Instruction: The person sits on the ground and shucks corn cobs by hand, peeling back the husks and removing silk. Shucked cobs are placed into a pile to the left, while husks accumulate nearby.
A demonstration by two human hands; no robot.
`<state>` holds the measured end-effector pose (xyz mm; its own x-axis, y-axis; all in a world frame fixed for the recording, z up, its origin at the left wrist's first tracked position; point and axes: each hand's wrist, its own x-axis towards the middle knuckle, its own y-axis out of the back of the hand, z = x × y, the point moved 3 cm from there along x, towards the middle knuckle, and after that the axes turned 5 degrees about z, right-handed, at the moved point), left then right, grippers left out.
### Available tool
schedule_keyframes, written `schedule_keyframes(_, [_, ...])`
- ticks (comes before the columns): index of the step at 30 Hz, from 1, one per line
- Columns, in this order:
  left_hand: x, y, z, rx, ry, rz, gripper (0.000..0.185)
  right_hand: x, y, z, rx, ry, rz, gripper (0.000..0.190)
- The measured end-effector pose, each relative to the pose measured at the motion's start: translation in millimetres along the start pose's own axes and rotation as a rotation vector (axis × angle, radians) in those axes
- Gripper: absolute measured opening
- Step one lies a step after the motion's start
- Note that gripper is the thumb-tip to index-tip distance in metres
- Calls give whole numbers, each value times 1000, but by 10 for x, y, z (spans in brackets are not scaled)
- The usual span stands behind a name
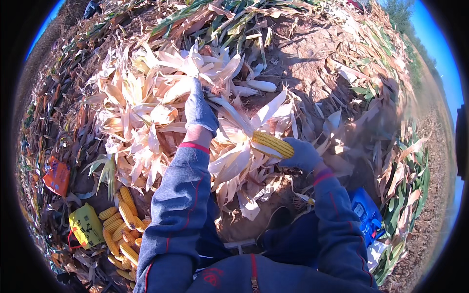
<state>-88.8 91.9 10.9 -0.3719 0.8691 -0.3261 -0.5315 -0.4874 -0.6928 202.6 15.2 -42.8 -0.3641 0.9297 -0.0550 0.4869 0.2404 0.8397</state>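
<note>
My left hand (199,108), in a grey knit glove, reaches into the pale corn husks (137,106); its fingertips are hidden, so its hold cannot be made out. A yellow ear of corn (272,145) lies right of centre, its husks peeled back around its base and a stalk running up and left from it. The gloved fingers of my right hand (300,155) are closed around the tip of this ear. A white, husk-covered ear (262,86) rests on the soil above.
Husked yellow corn ears (128,252) are piled at lower left, next to a yellow-green bag (86,226) and an orange bag (58,177). A blue bag (366,216) lies right of my right arm. Dry stalks and leaves (388,146) surround the spot. My knees are at the bottom.
</note>
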Motion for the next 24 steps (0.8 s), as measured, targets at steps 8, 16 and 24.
schedule_keyframes(8, [75, 51, -98, 354, -173, -84, 47, 85, 62, 144, 8, -264, 31, 75])
schedule_keyframes(16, [-476, -180, -317, 935, 285, -547, 49, 85, -120, 463, 418, -446, 137, 68])
schedule_keyframes(24, [-132, 175, -862, 1069, -180, -627, 56, 67, -220, 37, 903, -419, 114, 62])
